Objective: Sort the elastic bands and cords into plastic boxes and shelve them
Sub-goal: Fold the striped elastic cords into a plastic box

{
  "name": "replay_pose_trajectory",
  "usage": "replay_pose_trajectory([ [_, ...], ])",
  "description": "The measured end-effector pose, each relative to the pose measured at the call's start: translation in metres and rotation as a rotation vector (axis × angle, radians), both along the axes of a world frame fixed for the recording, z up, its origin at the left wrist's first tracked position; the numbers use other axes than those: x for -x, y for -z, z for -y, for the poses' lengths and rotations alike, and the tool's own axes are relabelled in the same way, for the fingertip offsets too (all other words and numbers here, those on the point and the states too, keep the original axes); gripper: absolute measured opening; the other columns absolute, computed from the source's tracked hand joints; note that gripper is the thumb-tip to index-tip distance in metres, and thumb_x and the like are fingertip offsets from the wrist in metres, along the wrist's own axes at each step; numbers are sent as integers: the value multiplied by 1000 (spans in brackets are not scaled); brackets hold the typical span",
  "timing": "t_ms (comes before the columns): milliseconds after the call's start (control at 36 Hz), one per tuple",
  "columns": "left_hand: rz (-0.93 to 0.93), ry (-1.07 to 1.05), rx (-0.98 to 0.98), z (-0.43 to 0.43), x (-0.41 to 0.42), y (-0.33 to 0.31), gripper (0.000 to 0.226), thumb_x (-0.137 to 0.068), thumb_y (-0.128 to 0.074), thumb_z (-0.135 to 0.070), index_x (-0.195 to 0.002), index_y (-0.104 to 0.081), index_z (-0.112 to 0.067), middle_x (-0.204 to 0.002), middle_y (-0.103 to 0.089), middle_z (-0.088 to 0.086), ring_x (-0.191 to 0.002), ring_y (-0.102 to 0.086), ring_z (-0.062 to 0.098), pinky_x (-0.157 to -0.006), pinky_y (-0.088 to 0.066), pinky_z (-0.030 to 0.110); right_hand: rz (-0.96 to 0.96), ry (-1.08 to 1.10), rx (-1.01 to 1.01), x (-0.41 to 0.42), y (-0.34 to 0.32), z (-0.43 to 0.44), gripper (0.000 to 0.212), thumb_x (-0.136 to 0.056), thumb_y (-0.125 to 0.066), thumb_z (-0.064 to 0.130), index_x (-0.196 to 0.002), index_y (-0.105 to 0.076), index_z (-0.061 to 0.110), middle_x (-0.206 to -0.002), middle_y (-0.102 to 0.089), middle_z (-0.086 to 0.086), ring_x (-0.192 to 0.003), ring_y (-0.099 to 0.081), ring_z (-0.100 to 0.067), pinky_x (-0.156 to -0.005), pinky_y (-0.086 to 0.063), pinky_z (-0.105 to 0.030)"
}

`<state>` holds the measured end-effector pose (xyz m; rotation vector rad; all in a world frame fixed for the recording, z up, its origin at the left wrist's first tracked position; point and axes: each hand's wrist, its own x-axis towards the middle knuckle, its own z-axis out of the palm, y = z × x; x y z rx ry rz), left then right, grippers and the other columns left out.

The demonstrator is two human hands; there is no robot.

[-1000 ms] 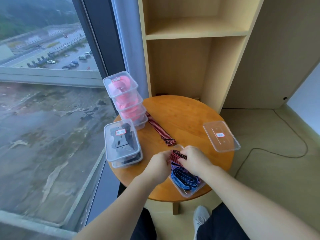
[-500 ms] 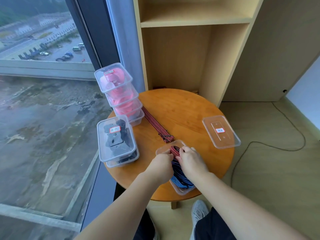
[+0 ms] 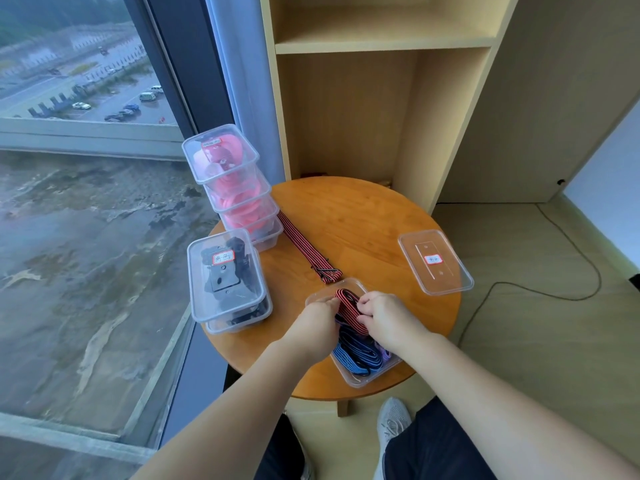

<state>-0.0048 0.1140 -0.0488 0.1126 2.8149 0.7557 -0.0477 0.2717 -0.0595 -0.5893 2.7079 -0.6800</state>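
Little change over the last second: I still have both hands on the folded red-and-black band [image 3: 347, 307], and it now sits a bit lower, at the far end of the open box [image 3: 362, 380]. The left hand [image 3: 320, 323] pinches its left edge and the right hand [image 3: 384, 317] its right, fingers curled on it. Blue bands [image 3: 353, 356] already fill the box's near half. I'd say this band is almost packed. A second striped band [image 3: 304, 247] lies loose on the desk [image 3: 374, 216], so sorting isn't done. The lid [image 3: 434, 261] waits to the right, well apart. Two closed stacks, the black boxes [image 3: 225, 275] and the pink boxes [image 3: 232, 188], sit at the left. Nothing shows on the shelf [image 3: 381, 46] yet.
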Motion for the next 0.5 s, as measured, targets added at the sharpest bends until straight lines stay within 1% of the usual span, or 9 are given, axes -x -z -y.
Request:
replay_pose_trajectory([
  [56,17,-13,-24,-2,0,0,51,-92,-49,1,-141,-41,-8,-125,-60,11,-108,-59,25,-91,-51,37,7,6,-16,1,-1,0,32,-98,-57,14,-126,-63,1,-141,-51,-5,-127,-50,-19,-108,-36,-25],
  [83,30,-14,-18,-2,0,0,54,-91,-49,2,-143,-38,-8,-126,-59,12,-110,-59,25,-92,-51,37,15,8,-26,0,-1,1,31,-98,-57,13,-126,-63,0,-142,-50,-5,-127,-50,-19,-109,-37,-26],
  [111,49,-8,8,-3,0,0,58,-92,-48,2,-147,-34,-7,-135,-55,12,-117,-57,24,-96,-49,33,23,11,-35,0,0,2,31,-98,-56,12,-126,-63,0,-141,-50,-5,-126,-50,-20,-108,-38,-28],
  [167,81,20,65,-4,2,0,61,-95,-45,1,-153,-27,-8,-154,-36,9,-132,-46,21,-102,-44,26,33,28,-30,0,3,4,31,-97,-57,9,-127,-60,0,-138,-52,-7,-123,-53,-20,-105,-42,-29],
  [222,94,32,99,-6,5,-2,61,-95,-44,0,-153,-25,-7,-157,-30,9,-136,-41,21,-104,-42,28,32,49,-20,1,3,5,35,-96,-57,4,-131,-56,2,-135,-55,-6,-120,-54,-16,-102,-44,-25],
  [278,107,38,135,-7,7,-5,61,-96,-45,-2,-153,-24,-6,-155,-33,10,-132,-45,21,-102,-44,29,52,52,-15,1,-1,5,34,-96,-57,5,-130,-56,2,-135,-56,-5,-120,-54,-15,-101,-43,-23],
  [361,106,41,142,-5,6,-6,56,-95,-46,-3,-150,-32,-6,-148,-42,9,-124,-50,23,-98,-47,31,61,8,5,1,-10,1,32,-98,-57,16,-123,-63,-4,-140,-51,-7,-126,-49,-21,-108,-37,-30],
  [417,63,30,104,-2,4,-8,48,-94,-47,-2,-142,-45,-7,-139,-49,9,-123,-50,25,-97,-47,32,43,-12,40,1,-15,-3,35,-98,-57,17,-126,-62,-2,-140,-52,-8,-127,-49,-20,-109,-34,-25],
  [500,-25,-6,41,4,1,-11,39,-92,-46,-1,-129,-57,-9,-134,-55,8,-118,-54,23,-96,-49,33,-22,-9,89,5,-24,-5,32,-96,-59,15,-124,-64,1,-134,-56,-9,-122,-52,-20,-100,-31,-15],
])
